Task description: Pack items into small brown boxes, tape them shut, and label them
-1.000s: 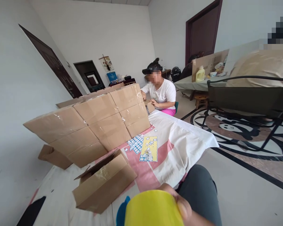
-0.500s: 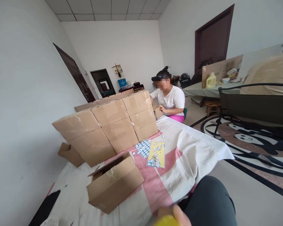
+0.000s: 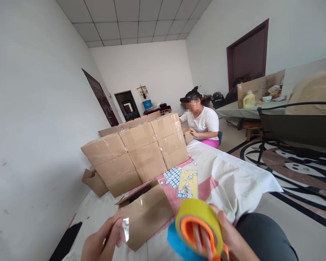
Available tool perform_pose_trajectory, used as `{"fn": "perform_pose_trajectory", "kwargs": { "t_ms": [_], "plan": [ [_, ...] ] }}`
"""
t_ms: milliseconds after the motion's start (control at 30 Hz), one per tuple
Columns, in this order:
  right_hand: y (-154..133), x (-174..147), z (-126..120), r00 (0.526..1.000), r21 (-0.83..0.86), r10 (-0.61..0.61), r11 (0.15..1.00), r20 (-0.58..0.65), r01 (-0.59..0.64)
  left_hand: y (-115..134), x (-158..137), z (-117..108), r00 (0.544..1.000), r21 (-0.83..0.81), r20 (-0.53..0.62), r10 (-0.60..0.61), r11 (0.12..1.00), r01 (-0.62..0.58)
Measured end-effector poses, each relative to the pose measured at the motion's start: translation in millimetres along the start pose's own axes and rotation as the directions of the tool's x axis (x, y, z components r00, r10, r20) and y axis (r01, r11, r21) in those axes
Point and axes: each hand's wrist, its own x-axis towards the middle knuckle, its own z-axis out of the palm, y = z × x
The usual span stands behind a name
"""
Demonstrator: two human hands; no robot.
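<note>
My right hand [image 3: 229,230] grips a tape dispenser [image 3: 216,250] with an orange hub, a blue part and a yellowish roll of packing tape [image 3: 197,210]. Some of its fingers pass through the hub. At the lower left, the fingertips of my left hand [image 3: 101,235] are pinched on a shiny clear piece of tape [image 3: 125,229]. Between both hands stands an open cardboard box [image 3: 149,214], its flaps up on the far side. Whether the tape touches the box is unclear.
Stacked taped cartons [image 3: 141,152] stand behind the box, with a smaller open carton [image 3: 95,183] at their left. Sticker sheets [image 3: 188,181] lie on the pink and white cloth [image 3: 222,174]. Across the table, a person in a white shirt [image 3: 205,121] handles a carton.
My right hand has risen into view with the tape dispenser, which was a blur at the bottom edge. My left hand has come in from the lower left, pinching tape. The view has tilted up.
</note>
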Motion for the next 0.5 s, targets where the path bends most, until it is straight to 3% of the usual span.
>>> {"fn": "perform_pose_trajectory", "kwargs": {
  "t_ms": [67, 100, 167, 200, 267, 333, 433, 500],
  "plan": [
    [-20, 22, -24, 0.983, -0.183, -0.103, 0.980, -0.155, 0.073, 0, 1, 10, 0.996, -0.124, 0.037, -0.086, 0.988, 0.090],
    [-30, 33, -37, 0.944, -0.298, -0.182, 0.950, -0.274, 0.096, 0, 1, 15, 0.993, -0.180, 0.046, -0.104, 0.977, 0.111],
    [-47, 58, -68, 0.794, -0.486, -0.363, 0.868, -0.487, 0.099, 5, 1, 22, 0.986, -0.270, 0.033, -0.164, 0.948, 0.167],
    [-52, 70, -84, 0.744, -0.535, -0.405, 0.842, -0.532, 0.075, 9, 0, 25, 0.977, -0.303, 0.020, -0.212, 0.930, 0.208],
    [-55, 91, -115, 0.728, -0.531, -0.375, 0.847, -0.574, 0.017, 17, -3, 29, 0.951, -0.341, 0.011, -0.308, 0.893, 0.294],
    [-51, 104, -138, 0.733, -0.425, -0.257, 0.904, -0.629, -0.048, 23, -4, 32, 0.929, -0.342, 0.030, -0.369, 0.869, 0.357],
    [-40, 109, -156, 0.727, -0.289, -0.098, 0.947, -0.679, -0.143, 21, -6, 36, 0.921, -0.373, 0.115, -0.372, 0.843, 0.387],
    [-36, 109, -159, 0.719, -0.370, -0.143, 0.914, -0.680, -0.169, 17, -7, 38, 0.915, -0.426, 0.192, -0.356, 0.810, 0.404]
  ]
}}
